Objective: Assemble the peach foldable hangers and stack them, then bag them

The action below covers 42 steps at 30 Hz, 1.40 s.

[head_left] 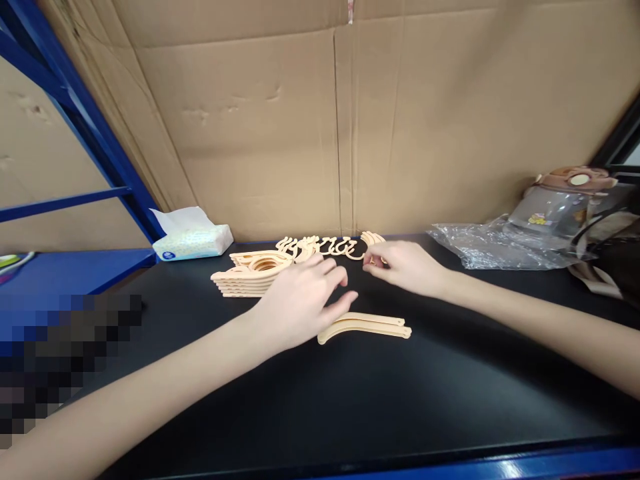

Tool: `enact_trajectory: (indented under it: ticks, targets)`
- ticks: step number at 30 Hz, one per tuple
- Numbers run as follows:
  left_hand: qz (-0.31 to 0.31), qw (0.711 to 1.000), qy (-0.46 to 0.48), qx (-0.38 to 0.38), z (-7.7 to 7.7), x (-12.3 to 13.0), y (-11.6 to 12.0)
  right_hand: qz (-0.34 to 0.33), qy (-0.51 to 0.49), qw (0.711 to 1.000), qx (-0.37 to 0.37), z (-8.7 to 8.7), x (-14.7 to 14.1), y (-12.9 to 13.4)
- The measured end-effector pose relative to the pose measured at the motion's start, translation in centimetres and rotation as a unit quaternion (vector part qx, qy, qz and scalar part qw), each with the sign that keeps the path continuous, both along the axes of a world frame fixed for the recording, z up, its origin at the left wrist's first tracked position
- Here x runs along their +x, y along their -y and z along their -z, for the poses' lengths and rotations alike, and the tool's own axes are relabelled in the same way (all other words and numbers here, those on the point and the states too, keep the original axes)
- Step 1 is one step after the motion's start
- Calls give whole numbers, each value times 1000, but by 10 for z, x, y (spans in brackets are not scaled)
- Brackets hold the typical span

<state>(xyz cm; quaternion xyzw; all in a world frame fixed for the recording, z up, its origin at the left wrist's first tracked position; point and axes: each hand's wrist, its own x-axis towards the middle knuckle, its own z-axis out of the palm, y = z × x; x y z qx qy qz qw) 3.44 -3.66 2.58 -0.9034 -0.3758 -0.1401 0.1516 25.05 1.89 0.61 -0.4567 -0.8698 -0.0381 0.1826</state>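
My left hand (310, 297) is over the black tabletop with its thumb and fingers apart, and I see nothing in it. Just under its thumb lie two cream curved hanger arms (370, 324), side by side. Behind and left of that hand is a stack of cream hanger pieces (243, 275), partly hidden by it. My right hand (403, 265) has curled fingers with thumb and index close together; small cream bits show beside them, but I cannot make out what they grip. Several cream curved pieces (373, 238) stick up right behind it. Cream hook pieces (341, 246) lie between the hands at the back.
A tissue pack (193, 240) sits at the back left. To the right are a crumpled clear plastic bag (495, 247), a clear bottle with a brown lid (545, 207) and a dark bag (610, 260). A cardboard wall (260, 133) closes off the back of the black table (350, 407).
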Motion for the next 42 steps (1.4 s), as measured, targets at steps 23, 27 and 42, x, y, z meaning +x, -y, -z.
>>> enact_trajectory:
  ticks: [23,27,42]
  targets:
    - [42,977,97,-185,30,-14,6,76,-33,997,-9,-27,-26,-47]
    - [-32,978,151,-139,25,-18,2,-66,-48,994,-70,-18,-31,-14]
    - [-23,979,123,-159,27,-28,-10,-179,-143,962,-152,12,-39,1]
